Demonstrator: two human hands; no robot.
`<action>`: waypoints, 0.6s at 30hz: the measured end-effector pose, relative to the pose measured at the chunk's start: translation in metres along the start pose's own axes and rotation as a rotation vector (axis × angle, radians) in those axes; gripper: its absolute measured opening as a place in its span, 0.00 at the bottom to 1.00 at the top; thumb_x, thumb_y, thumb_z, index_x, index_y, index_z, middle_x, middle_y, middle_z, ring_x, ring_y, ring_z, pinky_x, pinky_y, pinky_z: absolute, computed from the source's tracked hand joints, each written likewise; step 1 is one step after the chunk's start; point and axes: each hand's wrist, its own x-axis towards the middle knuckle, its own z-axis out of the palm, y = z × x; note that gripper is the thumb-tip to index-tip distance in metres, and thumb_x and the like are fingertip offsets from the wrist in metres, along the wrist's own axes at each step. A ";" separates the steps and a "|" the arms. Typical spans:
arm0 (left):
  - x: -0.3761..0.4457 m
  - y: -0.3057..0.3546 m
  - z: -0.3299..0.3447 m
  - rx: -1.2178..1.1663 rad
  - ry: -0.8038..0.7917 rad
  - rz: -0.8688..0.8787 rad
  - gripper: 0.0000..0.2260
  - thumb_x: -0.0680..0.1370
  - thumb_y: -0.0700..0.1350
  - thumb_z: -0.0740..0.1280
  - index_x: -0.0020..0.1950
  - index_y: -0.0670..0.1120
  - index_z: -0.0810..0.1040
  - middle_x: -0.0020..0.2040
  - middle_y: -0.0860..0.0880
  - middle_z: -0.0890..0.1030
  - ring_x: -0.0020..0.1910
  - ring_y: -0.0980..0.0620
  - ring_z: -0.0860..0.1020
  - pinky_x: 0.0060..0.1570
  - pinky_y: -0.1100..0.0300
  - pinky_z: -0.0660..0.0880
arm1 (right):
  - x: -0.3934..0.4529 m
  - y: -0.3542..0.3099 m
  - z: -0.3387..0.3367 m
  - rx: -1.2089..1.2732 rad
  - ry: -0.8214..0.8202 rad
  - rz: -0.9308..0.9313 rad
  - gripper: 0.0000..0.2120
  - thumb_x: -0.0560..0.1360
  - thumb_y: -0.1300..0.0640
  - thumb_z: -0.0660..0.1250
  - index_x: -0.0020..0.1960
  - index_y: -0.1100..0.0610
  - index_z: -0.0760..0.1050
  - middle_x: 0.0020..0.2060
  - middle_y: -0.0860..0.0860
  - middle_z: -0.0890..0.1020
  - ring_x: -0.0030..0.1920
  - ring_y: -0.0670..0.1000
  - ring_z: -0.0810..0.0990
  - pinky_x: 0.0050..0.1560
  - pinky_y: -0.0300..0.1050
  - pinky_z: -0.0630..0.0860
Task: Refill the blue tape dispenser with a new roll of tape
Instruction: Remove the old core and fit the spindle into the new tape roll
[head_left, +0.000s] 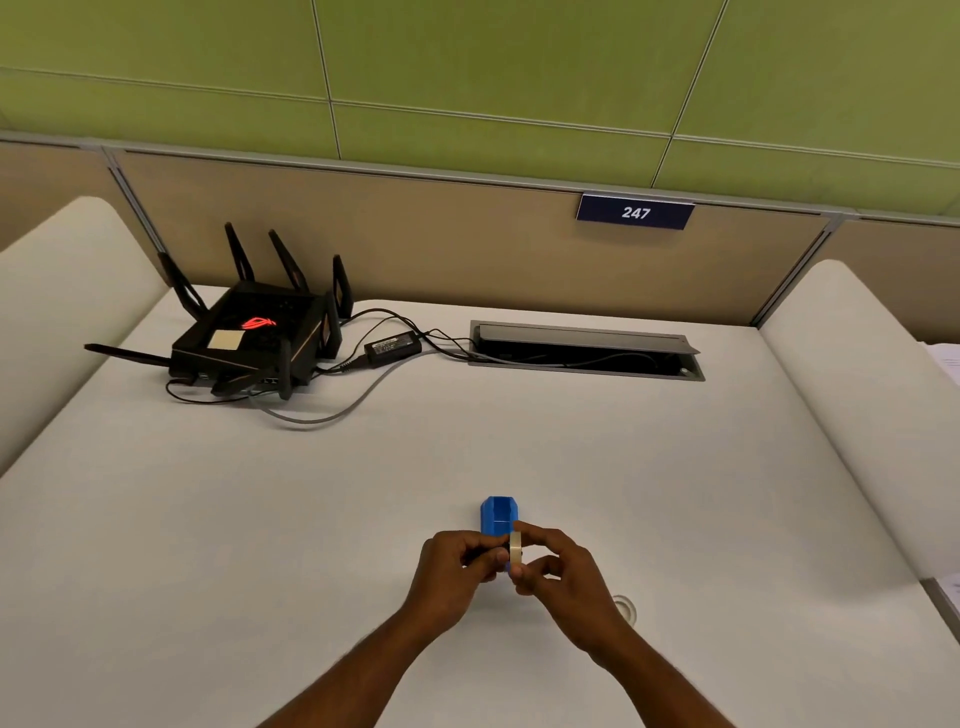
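**Both hands meet at the blue dispenser**

We see the blue tape dispenser (498, 515) near the front middle of the white table (571, 457), its far end clear of the hands and its near end hidden behind them. Our left hand (457, 564) curls its fingers around the near end of the dispenser. Our right hand (558, 564) pinches the pale roll of tape (515, 550) between thumb and fingertips, with the roll on edge and touching the dispenser's near right side. We cannot tell whether the roll already sits inside. A second, clear ring (626, 608) lies flat on the table just right of the right wrist. Well apart, at the far left, stands a black router (254, 338) with its cables, and beside it an open cable tray (587, 351).
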 end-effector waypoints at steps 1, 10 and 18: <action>0.001 0.000 0.000 0.015 -0.008 0.007 0.10 0.76 0.43 0.71 0.56 0.50 0.85 0.48 0.52 0.87 0.47 0.53 0.85 0.52 0.56 0.82 | 0.001 0.000 0.000 0.001 0.007 -0.004 0.23 0.74 0.57 0.76 0.67 0.50 0.77 0.60 0.48 0.82 0.45 0.55 0.86 0.47 0.44 0.85; 0.003 0.004 0.014 0.112 0.035 0.044 0.11 0.76 0.44 0.70 0.57 0.51 0.84 0.50 0.54 0.86 0.49 0.56 0.84 0.56 0.59 0.81 | -0.002 0.001 -0.003 0.028 0.054 -0.006 0.23 0.75 0.59 0.75 0.68 0.47 0.76 0.61 0.47 0.81 0.47 0.54 0.86 0.48 0.44 0.85; -0.002 0.005 0.019 0.124 0.022 0.046 0.11 0.77 0.42 0.70 0.58 0.49 0.83 0.51 0.52 0.86 0.48 0.55 0.84 0.53 0.60 0.82 | -0.010 0.005 0.000 0.023 0.063 -0.007 0.23 0.75 0.61 0.74 0.68 0.49 0.76 0.60 0.49 0.81 0.47 0.54 0.86 0.47 0.42 0.84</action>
